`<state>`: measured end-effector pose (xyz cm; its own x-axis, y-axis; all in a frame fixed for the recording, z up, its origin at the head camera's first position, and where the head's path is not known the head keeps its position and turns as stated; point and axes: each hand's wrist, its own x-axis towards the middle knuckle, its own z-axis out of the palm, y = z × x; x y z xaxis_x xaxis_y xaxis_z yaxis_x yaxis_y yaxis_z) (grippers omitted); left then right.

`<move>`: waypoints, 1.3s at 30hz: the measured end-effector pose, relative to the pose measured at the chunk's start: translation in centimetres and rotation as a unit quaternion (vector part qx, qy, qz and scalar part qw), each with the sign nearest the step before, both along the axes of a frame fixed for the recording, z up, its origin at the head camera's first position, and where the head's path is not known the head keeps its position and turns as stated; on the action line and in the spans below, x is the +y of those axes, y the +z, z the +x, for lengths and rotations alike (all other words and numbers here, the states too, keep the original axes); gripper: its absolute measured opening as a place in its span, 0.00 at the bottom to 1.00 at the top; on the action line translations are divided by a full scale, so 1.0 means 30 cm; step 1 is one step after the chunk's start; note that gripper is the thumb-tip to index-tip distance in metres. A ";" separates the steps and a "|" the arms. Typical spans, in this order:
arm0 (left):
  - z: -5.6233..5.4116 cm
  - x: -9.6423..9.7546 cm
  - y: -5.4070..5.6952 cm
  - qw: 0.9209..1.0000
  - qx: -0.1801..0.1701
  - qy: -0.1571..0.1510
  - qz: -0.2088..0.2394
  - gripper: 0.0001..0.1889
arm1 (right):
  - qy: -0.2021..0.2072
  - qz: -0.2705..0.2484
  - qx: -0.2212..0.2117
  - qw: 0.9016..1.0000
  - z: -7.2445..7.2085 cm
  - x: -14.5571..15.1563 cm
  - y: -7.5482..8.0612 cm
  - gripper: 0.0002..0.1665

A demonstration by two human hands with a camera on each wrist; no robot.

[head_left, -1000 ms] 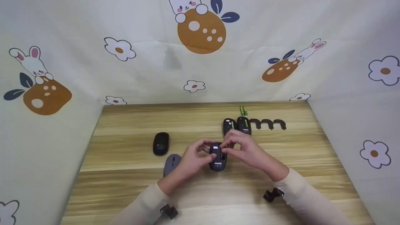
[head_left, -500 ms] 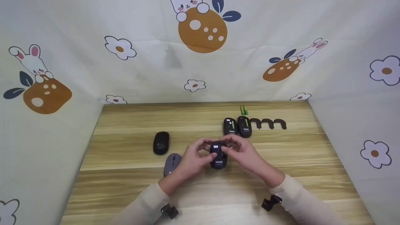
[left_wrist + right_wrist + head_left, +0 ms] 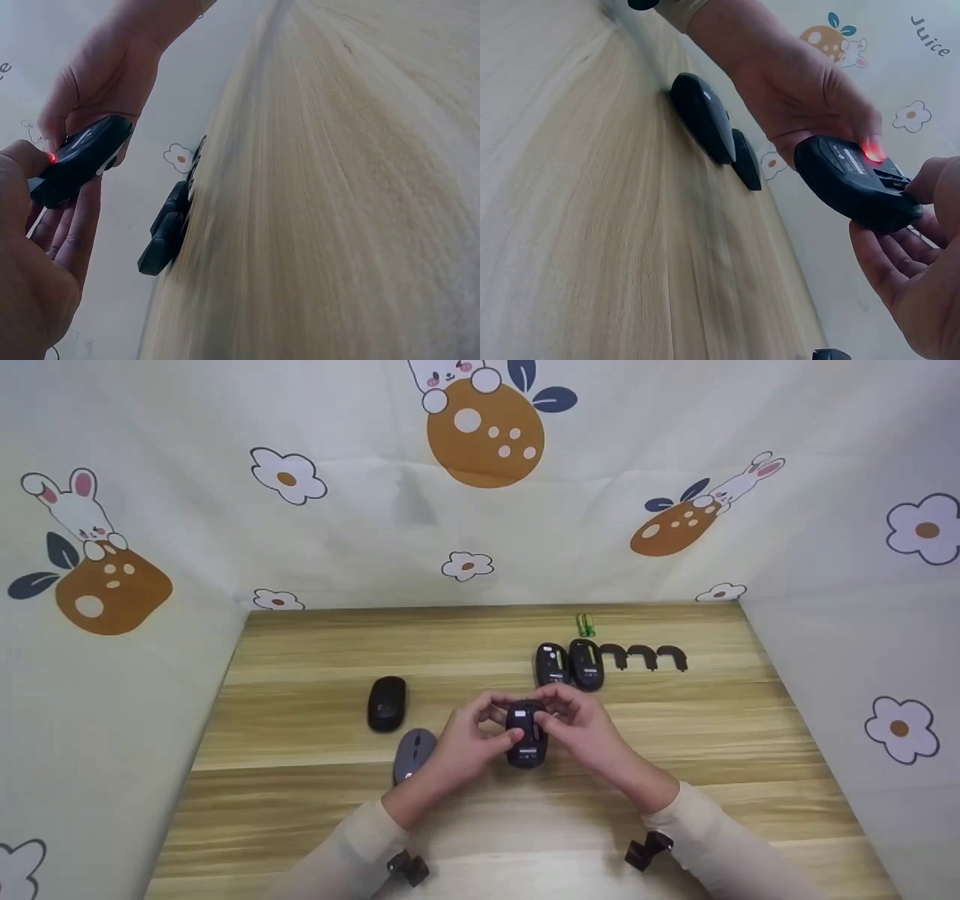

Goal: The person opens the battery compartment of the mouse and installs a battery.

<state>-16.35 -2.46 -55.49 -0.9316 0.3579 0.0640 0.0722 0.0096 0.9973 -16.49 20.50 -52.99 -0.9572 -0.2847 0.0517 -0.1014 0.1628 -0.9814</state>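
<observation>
Above the middle of the table, both hands hold a dark computer mouse (image 3: pixel 527 754) with its underside up. My left hand (image 3: pixel 474 736) grips its left side, thumb on the underside, fingers beneath. A red glow lights that thumb in both wrist views. My right hand (image 3: pixel 589 729) grips the far right part, its thumb at the edge of the uncovered battery slot (image 3: pixel 891 180) and its fingers wrapped below. The slot's inside is partly hidden by the right thumb.
Behind the hands lie two upturned mice (image 3: pixel 586 666) with green batteries in their slots. Two loose green batteries (image 3: pixel 585 625) and three curved black covers (image 3: pixel 643 654) are nearby. At left rest a black mouse (image 3: pixel 387 703) and a grey mouse (image 3: pixel 415 751). Printed cloth (image 3: pixel 360 540) surrounds the table.
The right fingers, raised over the slot a second ago, have come down around the mouse's far side, with the thumb at the slot. The mouse has barely shifted.
</observation>
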 end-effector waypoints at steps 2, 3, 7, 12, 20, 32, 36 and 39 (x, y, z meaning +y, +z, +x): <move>-0.001 0.000 0.001 1.000 -0.001 0.000 0.000 0.23 | 0.001 0.000 0.001 1.000 0.001 0.002 -0.002 0.15; -0.001 0.000 0.001 1.000 0.000 0.000 -0.003 0.23 | 0.002 0.002 0.003 1.000 0.002 0.003 -0.002 0.15; -0.006 -0.002 -0.005 1.000 0.000 0.002 -0.011 0.23 | 0.021 0.013 0.028 0.999 0.003 0.010 -0.004 0.20; -0.008 -0.007 -0.005 1.000 -0.002 0.006 -0.012 0.23 | 0.064 0.042 0.088 0.993 0.008 0.029 -0.017 0.32; -0.007 -0.007 0.000 1.000 -0.022 0.006 0.014 0.25 | 0.128 0.099 0.137 0.977 0.022 0.061 -0.029 0.59; -0.010 -0.016 -0.001 1.000 -0.021 -0.002 0.004 0.26 | 0.153 0.143 0.168 0.963 0.017 0.071 -0.037 0.71; -0.020 -0.028 0.003 0.999 0.013 -0.018 -0.037 0.32 | 0.144 0.137 0.159 0.967 0.001 0.073 -0.045 0.68; -0.032 -0.041 0.008 0.996 0.032 -0.040 -0.078 0.41 | 0.135 0.135 0.150 0.970 -0.017 0.074 -0.050 0.65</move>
<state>-17.30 -3.67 -55.25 -0.8951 0.4417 0.0613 0.1433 0.1548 0.9775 -17.00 22.72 -54.48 -0.7990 -0.5655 0.2047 -0.4505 0.3372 -0.8267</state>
